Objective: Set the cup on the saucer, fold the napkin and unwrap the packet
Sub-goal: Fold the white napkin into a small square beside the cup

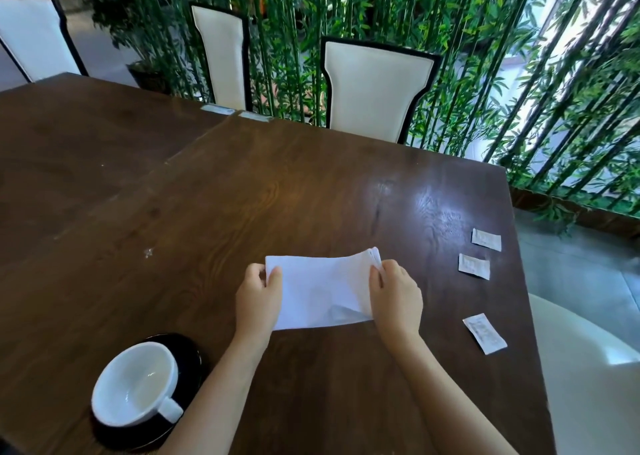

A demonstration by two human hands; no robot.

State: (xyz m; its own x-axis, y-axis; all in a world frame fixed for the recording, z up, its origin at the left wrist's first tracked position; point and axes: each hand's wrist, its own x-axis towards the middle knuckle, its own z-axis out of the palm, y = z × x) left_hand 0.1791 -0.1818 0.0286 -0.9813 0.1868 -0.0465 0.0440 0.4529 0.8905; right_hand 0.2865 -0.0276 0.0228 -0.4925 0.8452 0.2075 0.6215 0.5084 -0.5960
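A white napkin (322, 290) lies on the dark wooden table (242, 191), folded over with its right side lifted and layered. My left hand (258, 297) pinches its left edge. My right hand (394, 299) grips its right edge, where several layers fan out. A white cup (135, 383) stands upright on a black saucer (194, 354) at the near left, its handle pointing toward me. Three small white packets lie near the table's right edge: one far (486, 239), one in the middle (474, 266), one nearest me (485, 333).
Three white chairs with black frames stand along the far side, the closest one (374, 87) straight across. Green bamboo stems (502, 74) fill the background. The table's right edge (519, 264) drops to a grey floor, and a white seat (581, 368) sits beside it.
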